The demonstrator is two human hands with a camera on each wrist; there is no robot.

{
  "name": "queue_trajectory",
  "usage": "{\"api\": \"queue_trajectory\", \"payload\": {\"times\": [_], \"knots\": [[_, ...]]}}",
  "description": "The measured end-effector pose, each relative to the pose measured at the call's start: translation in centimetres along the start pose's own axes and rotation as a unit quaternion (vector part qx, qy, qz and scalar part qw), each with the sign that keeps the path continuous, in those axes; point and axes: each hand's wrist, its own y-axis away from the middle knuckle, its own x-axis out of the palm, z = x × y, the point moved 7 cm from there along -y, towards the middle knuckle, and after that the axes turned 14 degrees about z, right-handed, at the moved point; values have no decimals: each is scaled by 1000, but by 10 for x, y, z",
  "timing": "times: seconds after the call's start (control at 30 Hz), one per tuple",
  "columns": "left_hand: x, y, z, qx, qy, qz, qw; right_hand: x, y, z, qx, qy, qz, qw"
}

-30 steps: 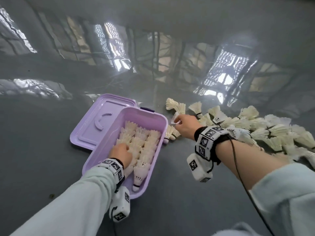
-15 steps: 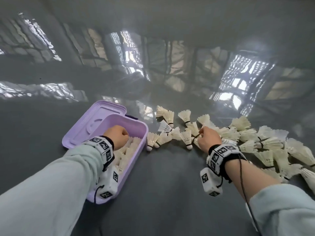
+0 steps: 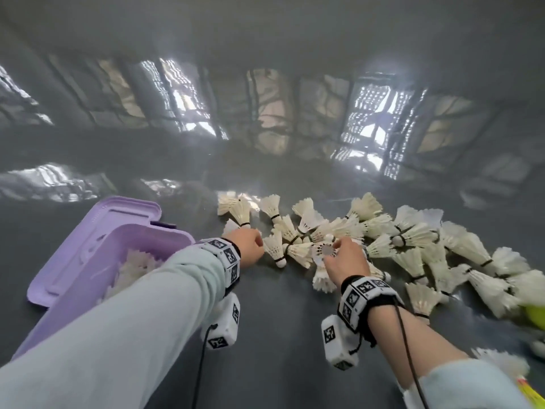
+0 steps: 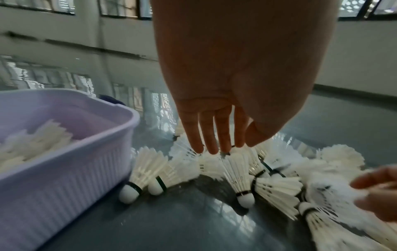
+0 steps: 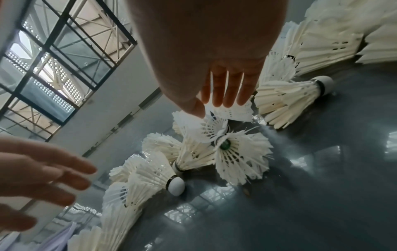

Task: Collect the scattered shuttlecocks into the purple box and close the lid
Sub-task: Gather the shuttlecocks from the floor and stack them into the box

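The purple box [image 3: 165, 234] stands at the left, its lid [image 3: 118, 214] lying open behind it, with several white shuttlecocks [image 3: 132, 267] inside. A big heap of shuttlecocks [image 3: 413, 240] spreads across the floor to the right. My left hand [image 3: 259, 243] is at the heap's left end; in the left wrist view its straight fingers [image 4: 217, 149] reach down onto the feathers, holding nothing. My right hand [image 3: 336, 246] pinches a shuttlecock [image 3: 324, 250] by its feather skirt, thumb against fingers [image 5: 212, 107], just above the heap.
The glossy grey floor [image 3: 280, 335] mirrors windows and roof beams. A yellow-green object [image 3: 535, 314] shows at the right edge, and a yellow item [image 3: 530, 394] at the bottom right corner. The box wall [image 4: 64, 169] is close to my left hand's left.
My left hand has come out of the box and moved right to the heap. My right hand has shifted along the heap and now pinches a shuttlecock.
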Motion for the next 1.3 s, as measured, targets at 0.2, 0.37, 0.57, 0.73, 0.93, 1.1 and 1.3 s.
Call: {"api": "queue_trajectory", "payload": {"times": [0.2, 0.37, 0.57, 0.73, 0.93, 1.1, 1.3], "knots": [[23, -34, -39, 72, -56, -28, 995, 16, 3, 31, -42, 163, -33, 985], [39, -59, -32, 43, -22, -46, 998, 38, 4, 24, -34, 285, -35, 957], [45, -65, -18, 31, 75, -84, 993, 21, 2, 11, 11, 268, -71, 961], [23, -50, -28, 49, 46, -95, 993, -12, 17, 30, -11, 201, -144, 969], [7, -44, -15, 51, 204, -12, 978, -41, 24, 84, -77, 24, -167, 983], [-3, -14, -3, 92, 148, -37, 984, -19, 41, 103, -117, -121, -164, 972], [2, 7, -11, 162, 109, -4, 981, -5, 53, 103, -160, -125, -106, 974]]}}
